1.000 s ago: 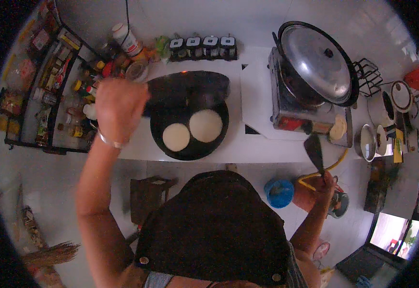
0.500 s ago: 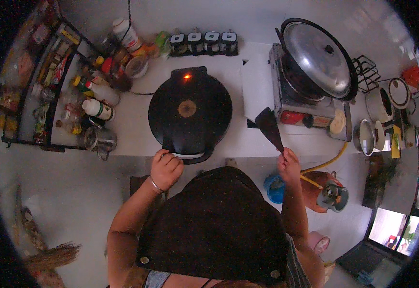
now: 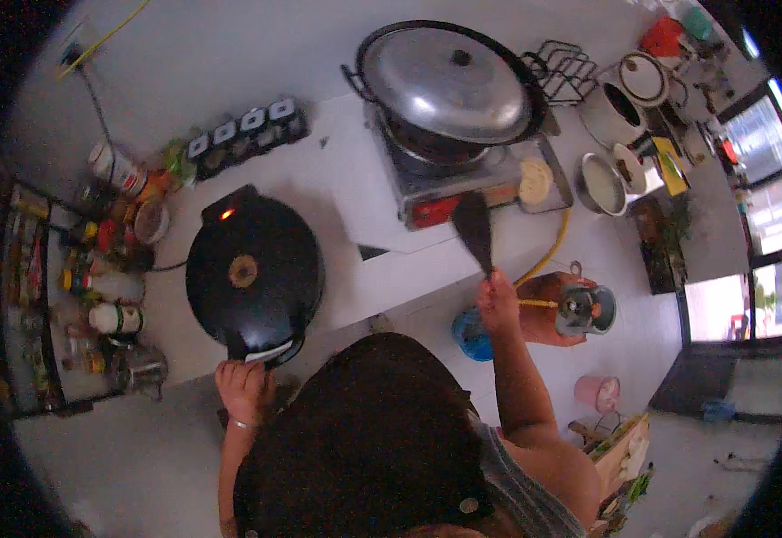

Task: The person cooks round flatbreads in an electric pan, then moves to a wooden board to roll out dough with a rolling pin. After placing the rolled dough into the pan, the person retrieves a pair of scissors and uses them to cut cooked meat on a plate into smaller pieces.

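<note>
Touching the front handle (image 3: 285,356) of a round black griddle (image 3: 258,269) on the white worktop (image 3: 409,269), the left hand (image 3: 246,386) may or may not grip; I cannot tell. The griddle, raised a second ago over two pale rounds, is now closed. To its right, the right hand (image 3: 498,302) clasps a black spatula (image 3: 474,231).

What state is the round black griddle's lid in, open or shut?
Shut: the black lid shows only its outer face, with no cooking surface in sight. The left hand is at the front handle.
</note>
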Motion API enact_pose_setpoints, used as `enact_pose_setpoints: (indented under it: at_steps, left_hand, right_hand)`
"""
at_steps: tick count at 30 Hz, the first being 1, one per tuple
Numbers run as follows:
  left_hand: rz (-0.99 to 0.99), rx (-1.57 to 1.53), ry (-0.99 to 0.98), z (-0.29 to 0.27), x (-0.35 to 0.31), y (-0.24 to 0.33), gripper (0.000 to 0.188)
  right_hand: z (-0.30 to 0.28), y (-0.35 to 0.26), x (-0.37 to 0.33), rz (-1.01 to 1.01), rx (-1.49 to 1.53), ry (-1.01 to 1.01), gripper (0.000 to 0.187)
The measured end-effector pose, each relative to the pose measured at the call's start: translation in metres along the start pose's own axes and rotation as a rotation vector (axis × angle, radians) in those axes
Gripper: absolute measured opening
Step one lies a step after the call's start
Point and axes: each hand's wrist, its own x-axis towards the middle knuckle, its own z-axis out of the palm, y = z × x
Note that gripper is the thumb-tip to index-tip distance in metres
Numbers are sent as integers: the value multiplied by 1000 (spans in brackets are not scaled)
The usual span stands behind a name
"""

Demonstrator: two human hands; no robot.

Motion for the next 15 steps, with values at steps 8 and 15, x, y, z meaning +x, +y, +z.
enact_pose_setpoints:
  at_steps: [8, 15]
  left_hand:
    - [3, -47, -84, -2, 34, 12, 24]
    - [72, 2, -130, 12, 61, 31, 15]
  right_hand:
    - [-95, -69, 108, -196, 66, 334, 16]
    - [-125, -84, 184, -111, 108, 405, 15]
